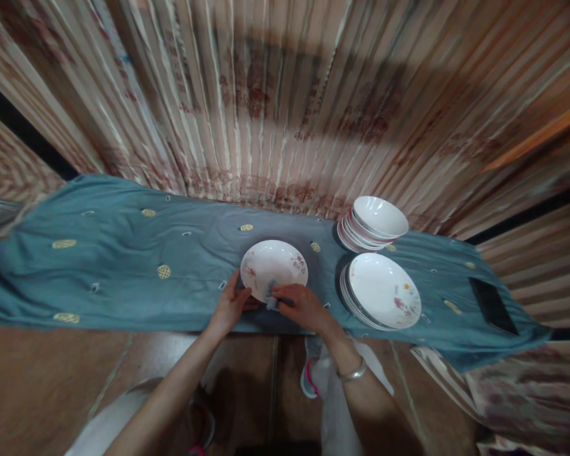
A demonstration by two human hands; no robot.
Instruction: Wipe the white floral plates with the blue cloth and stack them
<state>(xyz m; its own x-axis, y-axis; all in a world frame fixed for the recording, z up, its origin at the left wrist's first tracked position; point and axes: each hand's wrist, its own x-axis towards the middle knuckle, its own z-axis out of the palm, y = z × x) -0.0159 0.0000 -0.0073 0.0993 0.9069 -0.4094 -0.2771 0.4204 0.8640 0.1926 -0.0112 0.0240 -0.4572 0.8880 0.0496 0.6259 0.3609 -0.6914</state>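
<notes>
A white plate (275,259) with small flower prints is held tilted over the cloth near the table's front edge. My left hand (230,304) grips its left lower rim, thumb on the upper side and fingers underneath. My right hand (304,305) is closed on a small greyish-blue cloth (272,303), which presses against the plate's near inner surface. Part of the cloth is hidden by the fingers. Right of my hands stands a stack of similar flowered plates (382,288). Behind that is a stack of white bowls (380,218) with pinkish outsides, the top one tilted.
A teal tablecloth (123,253) with yellow pineapple prints covers the long narrow table. A dark flat phone-like object (493,305) lies at its right end. Patterned curtains (275,114) hang right behind the table. Tiled floor (247,380) shows below the front edge.
</notes>
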